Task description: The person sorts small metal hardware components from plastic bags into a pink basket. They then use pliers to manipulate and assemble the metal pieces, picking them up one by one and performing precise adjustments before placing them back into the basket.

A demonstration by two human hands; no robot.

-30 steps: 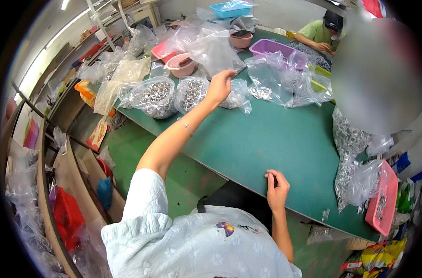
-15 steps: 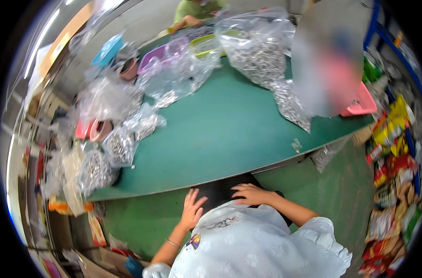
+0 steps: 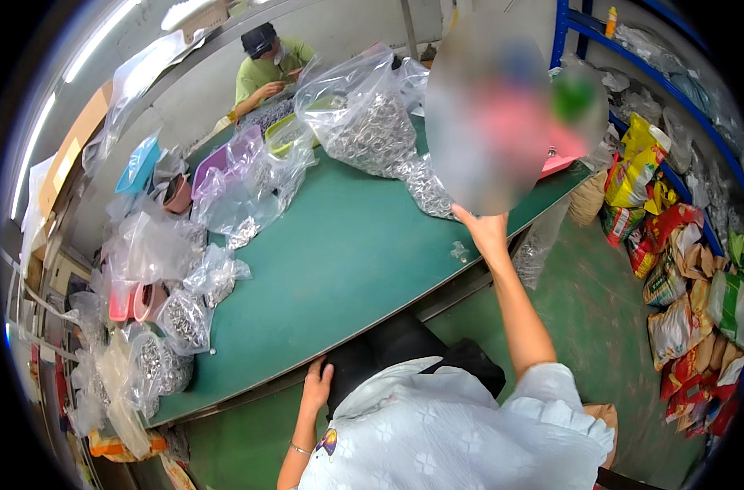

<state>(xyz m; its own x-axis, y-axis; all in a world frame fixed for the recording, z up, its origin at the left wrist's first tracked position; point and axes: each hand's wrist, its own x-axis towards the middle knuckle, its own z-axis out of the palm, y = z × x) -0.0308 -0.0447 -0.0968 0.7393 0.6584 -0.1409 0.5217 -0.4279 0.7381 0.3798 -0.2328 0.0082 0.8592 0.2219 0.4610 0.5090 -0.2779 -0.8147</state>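
Observation:
My right hand reaches out to the right part of the green table. Its thumb points toward a clear plastic bag of small silvery metal parts, close to its lower end. A blurred patch covers the fingers, so whether they hold anything is hidden. Low by the near table edge, my left hand rests against my dark-clad thigh, its fingers loosely stretched and nothing visible in it. A large clear bag heaped with similar parts stands farther back on the table.
Clear bags of metal parts line the table's left side, near purple and blue baskets. Across the table sits a person in green. Colourful sacks lie by a blue rack at right.
My right hand has left my lap and stretched forward to the right side of the table. The left hand stays low by my thigh. The view has turned to the right.

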